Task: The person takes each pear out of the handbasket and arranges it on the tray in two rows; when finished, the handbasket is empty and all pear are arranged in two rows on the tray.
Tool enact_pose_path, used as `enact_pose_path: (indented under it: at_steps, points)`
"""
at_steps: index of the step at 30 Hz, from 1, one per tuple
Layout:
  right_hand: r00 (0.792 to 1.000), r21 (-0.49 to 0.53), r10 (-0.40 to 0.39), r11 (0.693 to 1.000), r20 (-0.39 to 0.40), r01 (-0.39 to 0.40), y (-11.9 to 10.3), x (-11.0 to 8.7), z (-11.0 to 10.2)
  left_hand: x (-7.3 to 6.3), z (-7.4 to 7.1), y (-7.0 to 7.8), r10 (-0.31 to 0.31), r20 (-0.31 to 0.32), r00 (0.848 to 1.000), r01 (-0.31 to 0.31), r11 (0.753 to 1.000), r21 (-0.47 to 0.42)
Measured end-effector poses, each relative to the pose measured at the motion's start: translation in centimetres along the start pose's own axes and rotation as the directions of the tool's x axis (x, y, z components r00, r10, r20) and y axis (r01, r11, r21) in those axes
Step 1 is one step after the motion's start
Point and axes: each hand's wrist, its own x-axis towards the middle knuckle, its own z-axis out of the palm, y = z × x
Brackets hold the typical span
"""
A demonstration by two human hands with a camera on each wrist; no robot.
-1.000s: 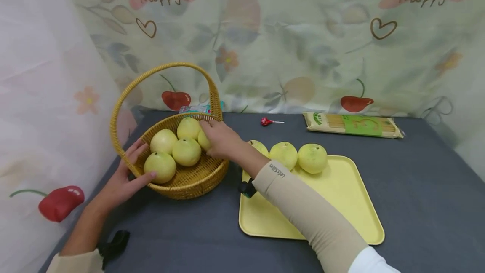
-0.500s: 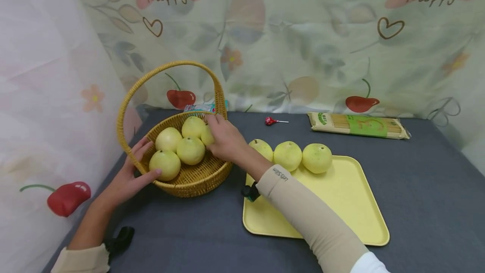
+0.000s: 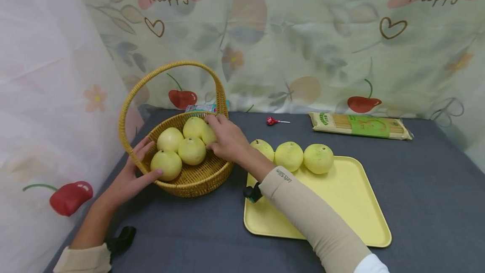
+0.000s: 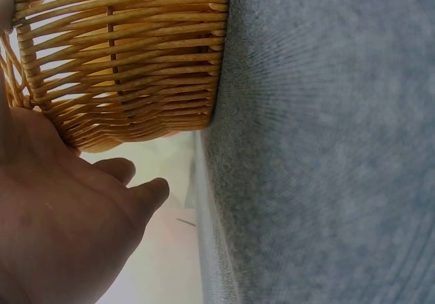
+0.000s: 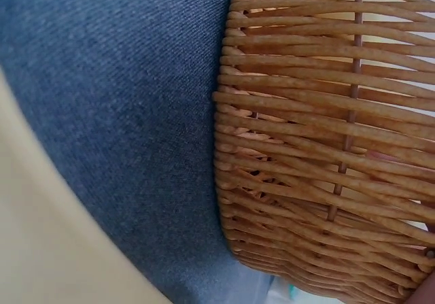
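A wicker basket (image 3: 206,184) with a tall arched handle stands on the left part of the table, holding several round yellow-green pears (image 3: 192,151). My left hand (image 3: 130,180) holds its left side, thumb over the front rim beside the nearest pear (image 3: 166,165). In the left wrist view, fingers of that hand (image 4: 68,209) reach along the outside of the weave. At the right inside the basket, my right hand (image 3: 229,140) grips another pear (image 3: 209,134), partly covered by the fingers. The right wrist view shows only the basket's outer wall (image 5: 326,127), with the fingers out of sight.
Right of the basket lies a yellow tray (image 3: 341,205) with three pears (image 3: 289,156) in a row along its back edge; my right forearm crosses it. Behind are a red lollipop (image 3: 270,121), a noodle packet (image 3: 363,126) and a blue packet (image 3: 204,108) behind the basket.
The view has shifted slightly, so everything appears a little further right. Both hands keep their places at the basket, and the right hand stays on the same pear.
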Motion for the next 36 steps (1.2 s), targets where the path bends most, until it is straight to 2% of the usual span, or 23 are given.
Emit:
enact_pose_path:
  at_steps: [7, 11, 21, 30, 36]
  points:
    - [0.999, -0.012, -0.018, 1.0, 0.038, 0.019, 0.1, -0.1, -0.8, 0.0, 0.0, -0.1, 0.007, -0.002, 1.0, -0.007, 1.0, 0.002]
    - [0.999, 0.019, -0.014, 1.0, 0.049, 0.013, 0.2, -0.2, -1.4, 0.1, 0.1, -0.1, 0.012, -0.006, 1.0, -0.012, 1.0, 0.003]
    - [0.999, 0.107, 0.025, 0.994, 0.026, -0.028, -0.1, -1.1, -2.4, 0.0, 0.1, 0.0, 0.015, -0.007, 1.0, -0.015, 1.0, -0.002]
    - [1.0, 0.141, -0.014, 0.99, -0.028, 0.017, -0.2, -2.3, -3.1, 0.0, 0.2, -0.1, 0.021, -0.008, 1.0, -0.021, 1.0, -0.002]
    - [0.999, 0.162, 0.0, 0.987, -0.047, 0.007, -0.3, -2.9, -3.8, 0.0, 0.1, -0.2, 0.022, -0.015, 1.0, -0.022, 1.0, -0.002]
